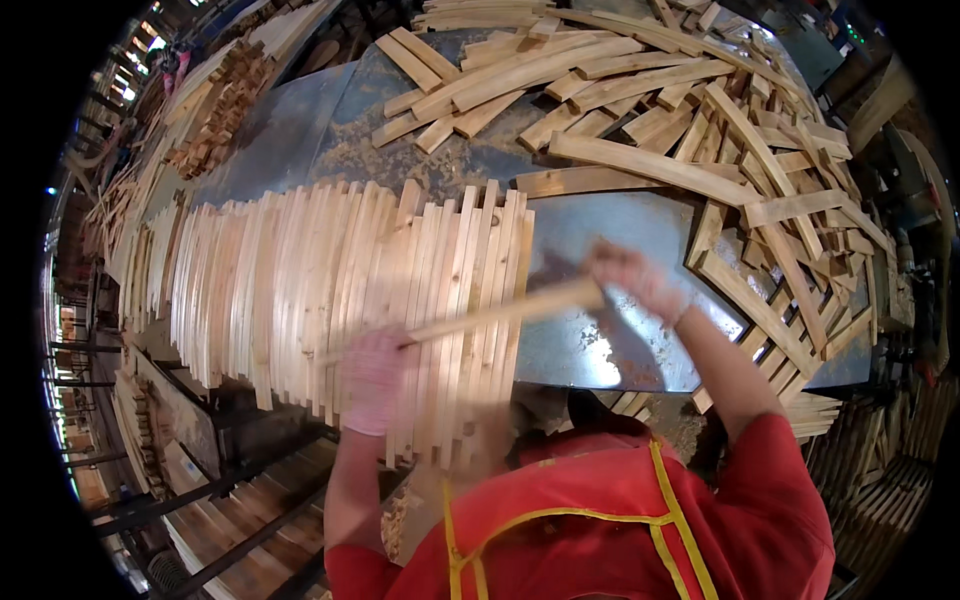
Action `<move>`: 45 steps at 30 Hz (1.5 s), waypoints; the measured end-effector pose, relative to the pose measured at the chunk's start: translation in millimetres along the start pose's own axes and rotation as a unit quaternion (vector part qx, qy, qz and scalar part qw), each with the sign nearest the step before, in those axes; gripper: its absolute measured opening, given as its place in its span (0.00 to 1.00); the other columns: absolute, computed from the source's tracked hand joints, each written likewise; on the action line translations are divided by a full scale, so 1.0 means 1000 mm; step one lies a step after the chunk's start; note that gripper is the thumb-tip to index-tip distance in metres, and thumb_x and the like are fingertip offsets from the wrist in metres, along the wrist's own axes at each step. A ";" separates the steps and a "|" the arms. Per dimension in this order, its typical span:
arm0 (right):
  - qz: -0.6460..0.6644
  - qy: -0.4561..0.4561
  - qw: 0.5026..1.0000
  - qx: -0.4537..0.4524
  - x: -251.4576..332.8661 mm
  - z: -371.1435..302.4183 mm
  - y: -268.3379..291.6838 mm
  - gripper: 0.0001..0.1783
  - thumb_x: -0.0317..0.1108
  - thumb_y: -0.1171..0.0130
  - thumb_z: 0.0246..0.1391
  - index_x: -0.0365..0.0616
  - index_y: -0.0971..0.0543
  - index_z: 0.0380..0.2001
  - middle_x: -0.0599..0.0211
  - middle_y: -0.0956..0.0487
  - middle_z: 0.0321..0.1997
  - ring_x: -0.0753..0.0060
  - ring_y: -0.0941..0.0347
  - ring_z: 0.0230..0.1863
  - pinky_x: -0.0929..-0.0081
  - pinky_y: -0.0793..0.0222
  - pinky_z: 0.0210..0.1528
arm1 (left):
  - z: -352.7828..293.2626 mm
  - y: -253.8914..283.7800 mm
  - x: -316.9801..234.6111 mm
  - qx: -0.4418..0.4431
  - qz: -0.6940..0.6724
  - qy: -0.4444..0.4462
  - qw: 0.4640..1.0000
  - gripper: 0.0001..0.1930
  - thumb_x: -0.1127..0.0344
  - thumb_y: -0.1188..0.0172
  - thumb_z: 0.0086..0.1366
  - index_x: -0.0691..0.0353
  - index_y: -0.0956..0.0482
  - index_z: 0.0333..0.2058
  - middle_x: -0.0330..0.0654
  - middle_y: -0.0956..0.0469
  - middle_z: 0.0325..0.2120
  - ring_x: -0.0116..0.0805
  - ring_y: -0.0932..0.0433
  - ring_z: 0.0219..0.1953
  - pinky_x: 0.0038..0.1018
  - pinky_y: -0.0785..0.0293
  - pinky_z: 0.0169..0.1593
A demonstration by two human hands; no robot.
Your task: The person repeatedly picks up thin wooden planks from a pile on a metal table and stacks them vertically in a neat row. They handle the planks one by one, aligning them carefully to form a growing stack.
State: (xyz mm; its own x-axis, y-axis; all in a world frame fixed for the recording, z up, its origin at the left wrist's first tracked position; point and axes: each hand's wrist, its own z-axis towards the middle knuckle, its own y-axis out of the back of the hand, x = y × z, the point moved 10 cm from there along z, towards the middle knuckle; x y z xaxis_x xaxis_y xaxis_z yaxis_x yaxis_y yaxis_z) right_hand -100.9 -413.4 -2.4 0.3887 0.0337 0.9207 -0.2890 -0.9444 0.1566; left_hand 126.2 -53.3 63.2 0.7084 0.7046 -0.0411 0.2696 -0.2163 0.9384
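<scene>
A wooden strip is held slantwise over a row of similar strips, its right end higher in view. My right hand, in a pale glove, is closed around the strip's right end, above the bare metal tabletop. Toward the other end, my left hand, in a pinkish glove and smeared by motion, is closed on the strip. Beneath it lies the row of strips, set side by side with uneven ends, running from the middle of the table to the left.
Loose wooden pieces lie heaped across the far and right parts of the metal table. Sawdust covers some of its surface. A stack of short blocks sits at far left. Below left are dark metal rails and boards.
</scene>
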 end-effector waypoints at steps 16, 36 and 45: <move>-0.488 -0.020 0.848 -0.205 0.127 0.047 0.164 0.57 0.43 0.25 0.46 0.51 0.41 0.78 0.43 0.17 0.57 0.43 0.19 0.60 0.58 0.25 0.65 | -0.037 -0.010 -0.057 -0.236 0.059 0.020 0.970 0.39 0.51 0.34 0.67 0.62 0.33 0.71 0.54 0.32 0.70 0.51 0.34 0.73 0.46 0.39 0.74; -0.140 -0.147 0.959 -0.197 -0.074 -0.016 -0.067 0.45 0.68 0.49 0.69 0.37 0.27 0.70 0.38 0.21 0.66 0.48 0.26 0.69 0.60 0.34 0.72 | -0.080 -0.094 -0.193 0.122 -0.335 -0.092 0.930 0.44 0.46 0.33 0.64 0.69 0.35 0.69 0.59 0.32 0.70 0.61 0.29 0.68 0.47 0.34 0.71; -0.305 0.064 0.943 -0.122 0.031 0.061 -0.053 0.29 0.53 0.40 0.66 0.42 0.22 0.59 0.54 0.14 0.48 0.54 0.17 0.52 0.54 0.23 0.53 | -0.071 -0.077 -0.161 -0.192 -0.138 -0.109 0.966 0.41 0.46 0.28 0.55 0.63 0.28 0.62 0.49 0.29 0.59 0.50 0.32 0.65 0.50 0.38 0.68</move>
State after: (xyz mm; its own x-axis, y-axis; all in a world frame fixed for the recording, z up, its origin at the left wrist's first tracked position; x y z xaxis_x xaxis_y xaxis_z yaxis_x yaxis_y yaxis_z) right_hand -20.4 -382.1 -4.3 0.4439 0.5990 0.6665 -0.2447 -0.6345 0.7332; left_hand -55.0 -101.4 22.0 0.7759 0.5320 -0.3391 0.2351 0.2551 0.9379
